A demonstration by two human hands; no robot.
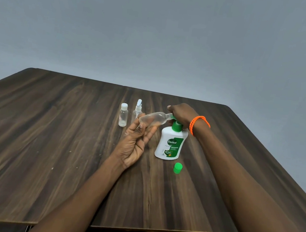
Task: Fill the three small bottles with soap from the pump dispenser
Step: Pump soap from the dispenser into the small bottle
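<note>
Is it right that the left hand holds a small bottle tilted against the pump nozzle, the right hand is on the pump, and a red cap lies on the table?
Not quite: the cap is green, not red, as the head view shows. The rest stands.

Dark wood-grain table (50,142), boards running toward the far edge, a seam between two panels near the middle. Rounded far corners. A few pale specks on the surface, left of centre. Near edge stepped: the middle section sits back from the left one. Plain grey-blue wall (158,30) behind, bare, evenly lit. Orange beaded bracelet (198,124) on a wrist. Dark space under the table's near edge, details unclear.
</note>
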